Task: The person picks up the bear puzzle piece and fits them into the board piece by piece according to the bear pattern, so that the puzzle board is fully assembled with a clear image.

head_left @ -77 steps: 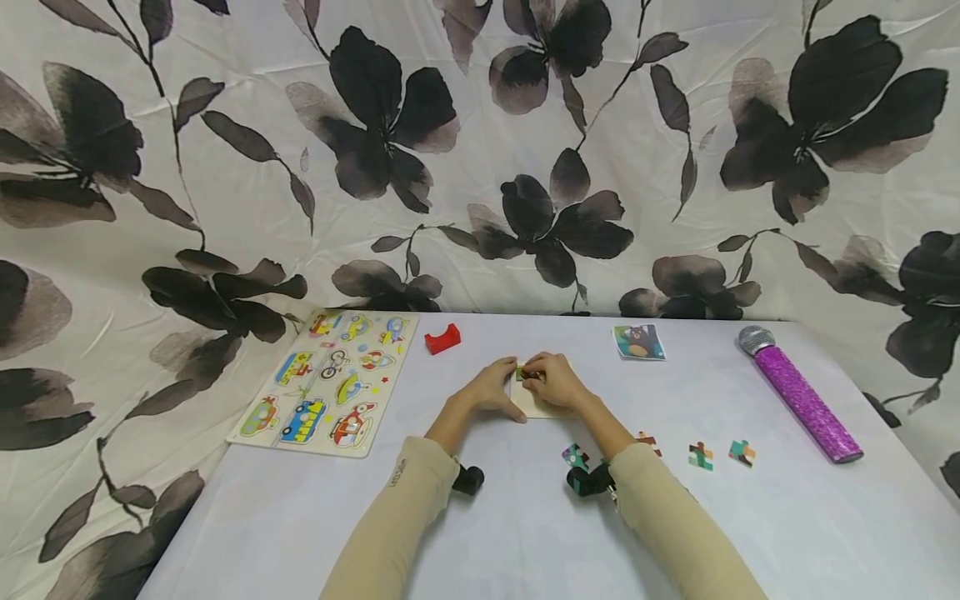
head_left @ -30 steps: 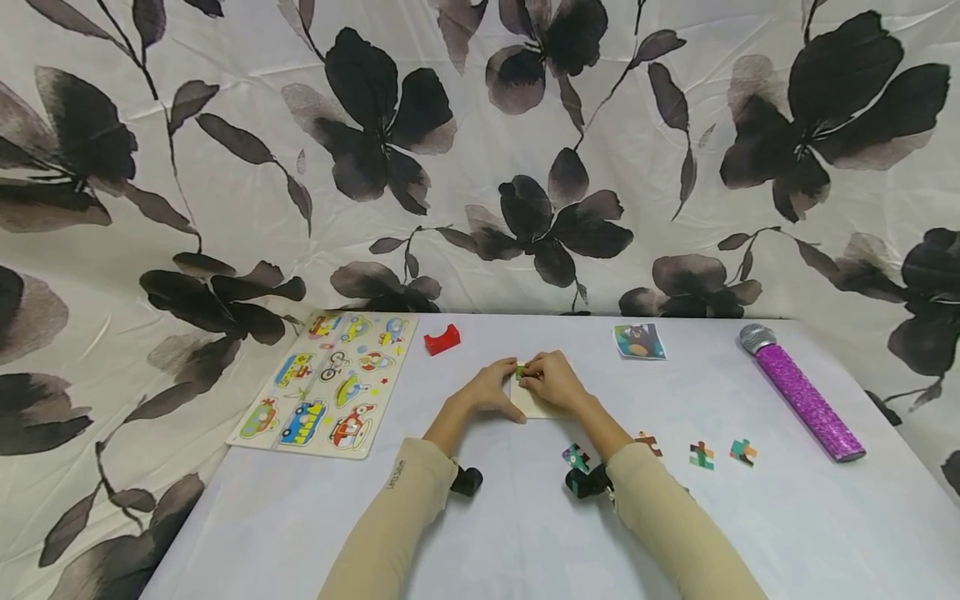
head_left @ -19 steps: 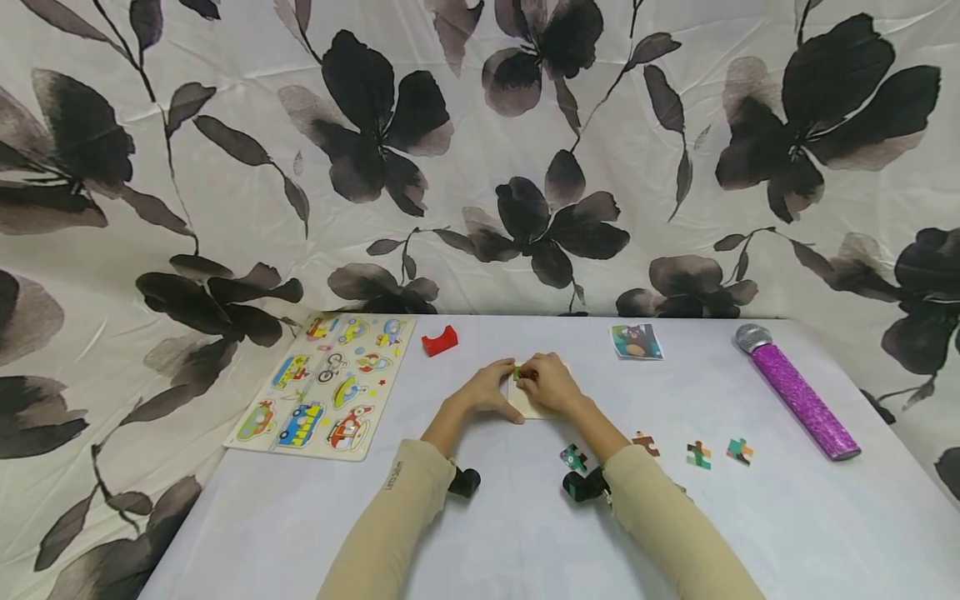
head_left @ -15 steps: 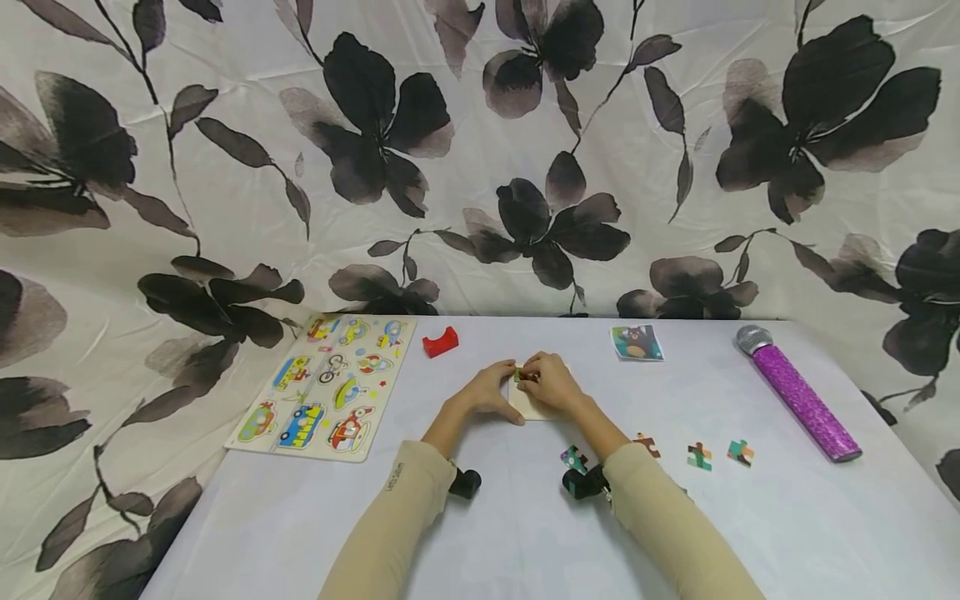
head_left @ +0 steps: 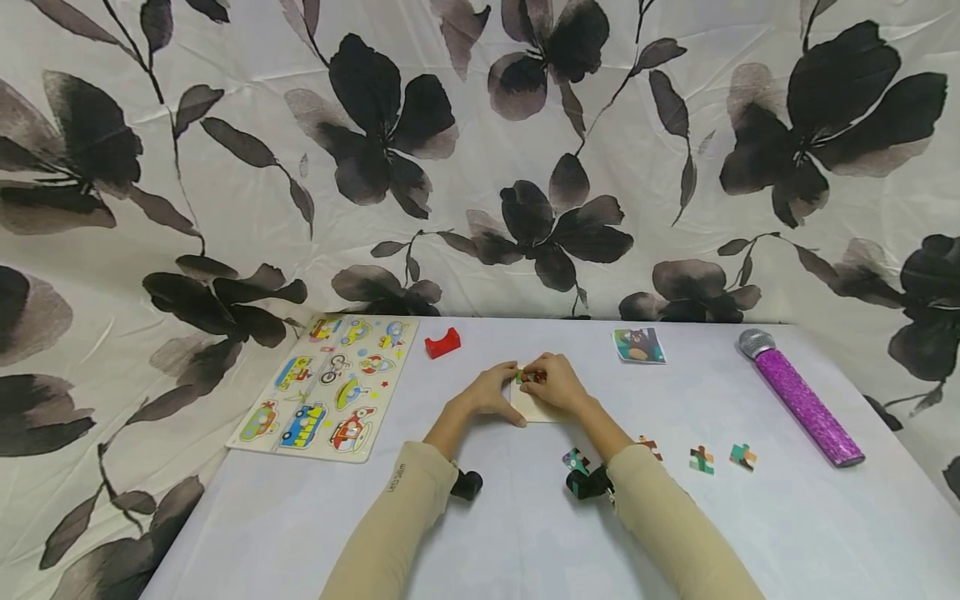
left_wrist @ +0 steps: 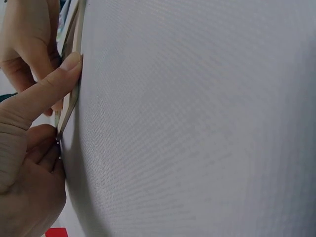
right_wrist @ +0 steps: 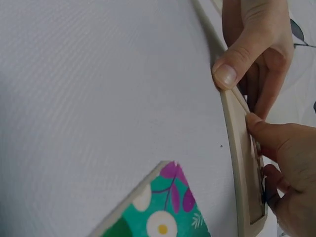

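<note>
A small wooden puzzle tray (head_left: pixel 542 412) with a raised rim lies at mid-table. My left hand (head_left: pixel 491 390) grips its left side, thumb on the near rim (right_wrist: pixel 228 106) and fingers at the far corner. Over the tray's upper part, my right hand (head_left: pixel 558 385) pinches a brown jigsaw piece (head_left: pixel 534 377) down inside the rim. A bit of green puzzle picture (head_left: pixel 519 377) shows beside it in the corner. The right fingers cover much of the tray in the head view. A teal jigsaw piece with flowers (right_wrist: pixel 163 212) lies below my right wrist.
Loose jigsaw pieces (head_left: pixel 701 459) lie to the right, one partly behind the right sleeve. A bear picture card (head_left: pixel 639 345) and a purple glitter microphone (head_left: pixel 806 400) are farther right. At left lie a vehicle puzzle board (head_left: pixel 337 387) and a red plastic object (head_left: pixel 442 343).
My right fingers have shifted slightly over the tray, and more of the brown piece shows beneath them. My left hand keeps its hold on the tray's left side.
</note>
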`<state>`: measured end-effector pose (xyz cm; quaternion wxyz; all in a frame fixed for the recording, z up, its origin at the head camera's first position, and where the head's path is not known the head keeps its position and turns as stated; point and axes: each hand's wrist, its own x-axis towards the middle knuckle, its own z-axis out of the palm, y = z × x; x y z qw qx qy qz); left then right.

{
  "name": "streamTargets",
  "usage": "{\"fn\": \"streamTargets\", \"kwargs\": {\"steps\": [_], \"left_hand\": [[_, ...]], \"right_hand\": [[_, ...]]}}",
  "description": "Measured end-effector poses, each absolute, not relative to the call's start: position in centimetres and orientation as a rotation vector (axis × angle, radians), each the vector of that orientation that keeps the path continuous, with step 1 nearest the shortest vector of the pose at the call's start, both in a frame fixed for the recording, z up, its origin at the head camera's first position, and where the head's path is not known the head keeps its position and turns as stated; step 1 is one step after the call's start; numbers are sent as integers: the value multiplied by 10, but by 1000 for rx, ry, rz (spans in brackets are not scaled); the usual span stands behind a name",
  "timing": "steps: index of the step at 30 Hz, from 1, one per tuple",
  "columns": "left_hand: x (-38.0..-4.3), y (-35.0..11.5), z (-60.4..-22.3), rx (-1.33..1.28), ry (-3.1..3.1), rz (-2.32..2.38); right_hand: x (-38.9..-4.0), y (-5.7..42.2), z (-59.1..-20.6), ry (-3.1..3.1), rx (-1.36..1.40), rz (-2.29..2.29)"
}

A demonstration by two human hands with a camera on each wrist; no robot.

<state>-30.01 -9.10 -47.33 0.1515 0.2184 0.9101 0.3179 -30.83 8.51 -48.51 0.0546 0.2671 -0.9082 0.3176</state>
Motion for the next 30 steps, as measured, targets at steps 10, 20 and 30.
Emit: {"fn": "streamTargets", "kwargs": {"steps": [10,20,30], "left_hand": [[-300,-92,-473,622,2611,896],[-302,-88,-471,609,2602,863],[-301,-86,-471,586,2613,838]], "right_hand": [[-306,89,-481,-2777,868,913],[-305,98,-478,-2805,781,1073],[-279,156,-466,-2697,640,1278]]}}
